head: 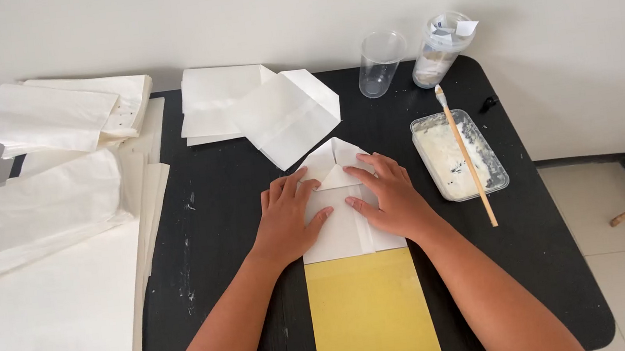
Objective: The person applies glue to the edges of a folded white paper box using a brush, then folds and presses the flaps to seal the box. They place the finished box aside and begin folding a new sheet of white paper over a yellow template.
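Note:
A folded white paper bag [343, 219] lies flat on a yellow sheet [370, 314] in the middle of the black table [221, 201]. Its far end is folded into pointed flaps. My left hand [290, 216] presses flat on the bag's left side, fingers spread. Pressing the right side is my right hand [388, 194], with its fingertips near the folded flaps. Neither hand grips anything.
A clear tray of white paste [458, 155] with a brush [467, 154] across it sits to the right. Behind it stand an empty plastic cup [380, 63] and a jar [441, 49]. Finished folded bags [274, 109] lie at the back; stacks of white paper [53, 307] fill the left.

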